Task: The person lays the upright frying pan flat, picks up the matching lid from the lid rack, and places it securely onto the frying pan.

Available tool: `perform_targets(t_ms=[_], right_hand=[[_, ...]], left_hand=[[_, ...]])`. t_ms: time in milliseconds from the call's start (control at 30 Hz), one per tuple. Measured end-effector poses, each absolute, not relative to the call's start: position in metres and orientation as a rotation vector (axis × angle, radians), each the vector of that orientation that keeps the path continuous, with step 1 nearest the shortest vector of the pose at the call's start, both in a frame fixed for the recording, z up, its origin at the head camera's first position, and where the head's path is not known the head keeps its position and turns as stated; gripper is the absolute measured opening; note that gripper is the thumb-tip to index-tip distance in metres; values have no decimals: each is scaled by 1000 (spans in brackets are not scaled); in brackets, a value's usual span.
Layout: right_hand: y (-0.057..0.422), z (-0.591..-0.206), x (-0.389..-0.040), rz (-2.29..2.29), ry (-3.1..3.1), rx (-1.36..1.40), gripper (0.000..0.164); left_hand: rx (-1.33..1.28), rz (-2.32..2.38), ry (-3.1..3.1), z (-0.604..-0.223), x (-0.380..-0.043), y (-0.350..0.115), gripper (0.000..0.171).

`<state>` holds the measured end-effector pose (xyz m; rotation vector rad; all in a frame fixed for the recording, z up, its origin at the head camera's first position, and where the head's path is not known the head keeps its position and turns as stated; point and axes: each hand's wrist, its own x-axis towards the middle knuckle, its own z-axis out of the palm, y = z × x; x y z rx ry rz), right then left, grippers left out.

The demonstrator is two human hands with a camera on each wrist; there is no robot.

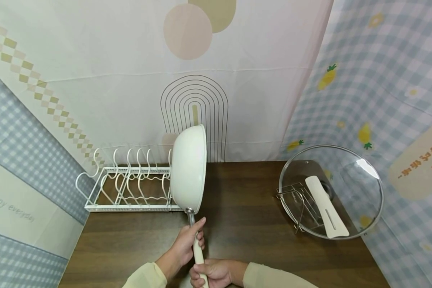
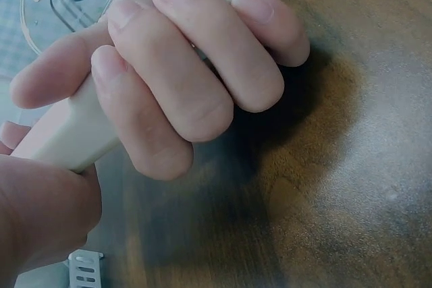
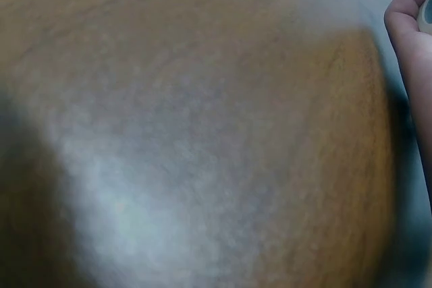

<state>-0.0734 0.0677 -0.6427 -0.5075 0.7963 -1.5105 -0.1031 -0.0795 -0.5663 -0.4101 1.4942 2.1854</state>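
Holding the wok: both hands; from where I stand, the left hand is wrapped round the pale handle nearer the bowl, and the right hand grasps it farther back, close to the handle's end.
Right-hand grip: fingers curled over the handle, plain in the left-wrist view; the right-wrist view is mostly blurred desk.
White wok: out ahead of both hands, stood on its edge, at the right end of the white rack.
Wok's long axis: straight away from the person over the desk, handle near and bowl far, leaning slightly left at the far end.
Wok's faces: rounded base bulging left, toward the rack; rim and hollow turned right.
Rack against wok: the rack's long side runs across the desk, so the two lengths cross at roughly a right angle; to my eye, that is the relation that counts most.
Contact: the bowl covers the rack's end from above; I cannot tell whether they touch.
Nearer hand: the left, closer to bowl and rack alike.
Glass lid: well apart on the right, propped at a tilt in a wire stand.
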Motion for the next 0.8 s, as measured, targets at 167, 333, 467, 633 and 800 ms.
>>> perform_targets(t_ms=[167,333,467,633,800], right_hand=[[68,-644,-73,-1517,796,-509,40],[67,-647,-73,-1521,803,-492,40],[67,-648,-72,-1525,820,-479,39],[66,-648,-72,-1530,839,-486,37],[67,-648,-72,-1525,839,-500,38]], left_hand=[[-399,2195,1494,-565,-102,-80,44],[-386,2192,1495,-566,-102,-80,44],[-376,2191,1500,-567,-102,-80,45],[-356,2189,1520,-569,-102,-80,45],[-355,2189,1529,-570,-102,-80,44]])
